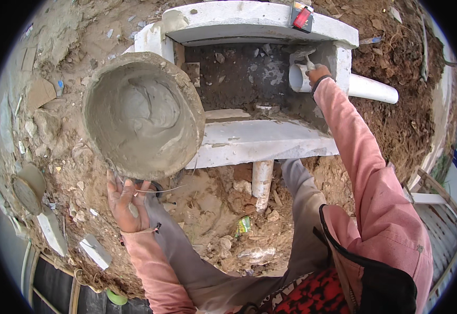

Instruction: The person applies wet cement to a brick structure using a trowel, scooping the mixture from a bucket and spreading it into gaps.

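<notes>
A large round bucket (96, 123) of wet grey mortar (147, 107) leans toward me at the left end of a white-block box (260, 141). At its near rim my left hand (128, 203) has its palm turned up and its fingers curled against the edge; a thin wire handle (160, 190) runs beside them. My right hand (319, 74) is closed round the handle of a trowel (303, 54) inside the box. Its mortar-smeared blade lies by the right inner wall, just above the open end of a white pipe (295, 78). The fingers' far side is hidden.
The pipe's outer length (374, 89) sticks out right; a second pipe (262, 180) comes out of the near wall. A red-and-black packet (301, 18) sits on the far wall. A small bucket (28, 188) and white block pieces (95, 251) lie left. My legs straddle the muddy ground.
</notes>
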Tool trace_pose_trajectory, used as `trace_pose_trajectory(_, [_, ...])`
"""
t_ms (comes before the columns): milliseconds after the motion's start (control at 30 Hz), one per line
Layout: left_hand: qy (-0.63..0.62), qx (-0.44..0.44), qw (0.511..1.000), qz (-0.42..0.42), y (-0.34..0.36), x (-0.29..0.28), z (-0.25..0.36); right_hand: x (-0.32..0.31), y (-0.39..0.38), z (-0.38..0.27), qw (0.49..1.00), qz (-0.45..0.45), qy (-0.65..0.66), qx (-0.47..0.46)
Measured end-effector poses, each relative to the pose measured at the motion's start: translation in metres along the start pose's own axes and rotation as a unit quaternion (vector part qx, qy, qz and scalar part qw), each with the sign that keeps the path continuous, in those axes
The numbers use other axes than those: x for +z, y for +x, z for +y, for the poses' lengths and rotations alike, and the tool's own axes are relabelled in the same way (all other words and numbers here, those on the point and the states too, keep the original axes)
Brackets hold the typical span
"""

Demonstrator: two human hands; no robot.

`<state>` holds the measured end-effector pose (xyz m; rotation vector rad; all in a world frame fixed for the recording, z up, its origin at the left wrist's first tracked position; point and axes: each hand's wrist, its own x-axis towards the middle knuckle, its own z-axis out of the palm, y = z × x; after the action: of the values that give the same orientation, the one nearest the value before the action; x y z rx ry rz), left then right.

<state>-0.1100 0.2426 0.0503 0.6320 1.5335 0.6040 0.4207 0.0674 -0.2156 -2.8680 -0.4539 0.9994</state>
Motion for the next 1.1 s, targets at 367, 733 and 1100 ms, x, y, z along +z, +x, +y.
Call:
trace_pose_trajectory(367, [0.001, -0.003, 1.0, -0.012, -0.003, -0.021, 0.007, 0.053, -0.022, -0.059, 0.99, -0.017, -0.076, -0.116])
trace_pose_trajectory(733, [0.005, 0.006, 1.0, -0.006, -0.001, -0.016, 0.003, -0.005, -0.109, -0.089, 0.905, -0.198, 0.376, -0.027])
trace_pose_trajectory(1100, [0.001, -0.004, 1.0, -0.014, -0.001, -0.015, 0.0, 0.048, -0.006, -0.085, 0.961, -0.18, 0.205, -0.044])
